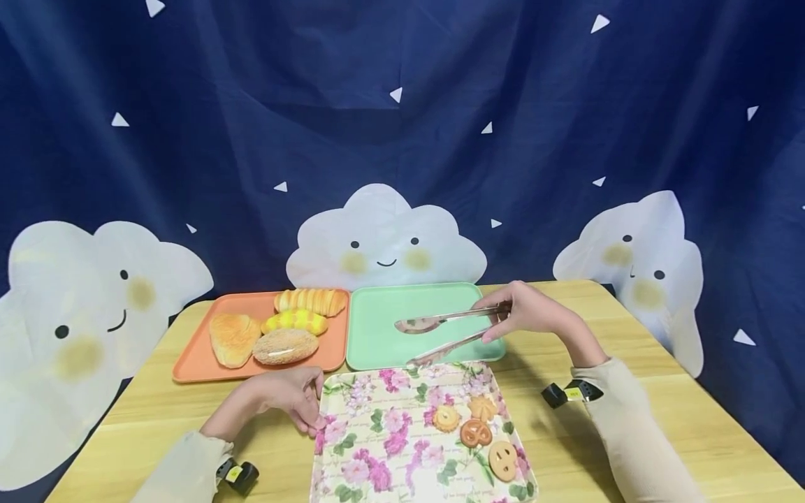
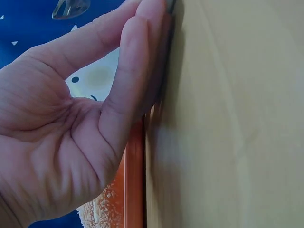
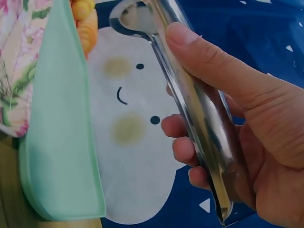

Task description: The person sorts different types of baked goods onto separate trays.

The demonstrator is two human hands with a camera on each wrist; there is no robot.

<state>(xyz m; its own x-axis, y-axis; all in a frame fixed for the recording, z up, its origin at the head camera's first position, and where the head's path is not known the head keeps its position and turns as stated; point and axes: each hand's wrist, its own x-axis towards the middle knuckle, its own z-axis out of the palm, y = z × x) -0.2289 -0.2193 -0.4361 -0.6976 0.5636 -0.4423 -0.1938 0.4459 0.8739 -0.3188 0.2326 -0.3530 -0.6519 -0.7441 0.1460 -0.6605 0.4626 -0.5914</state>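
Observation:
My right hand grips metal tongs over the green tray, their arms spread with nothing between the tips. In the right wrist view the fingers and thumb of that hand wrap the tongs. The left hand holds the left edge of the floral tray, thumb and fingers at the rim. Several cookies, among them a pretzel-shaped one and a round one, lie on its right side. In the left wrist view the hand has its fingers and thumb together.
An orange tray at the back left holds several breads, including a sesame one and a yellow one. It stands beside the green tray. Behind the wooden table hangs a dark blue curtain with white clouds.

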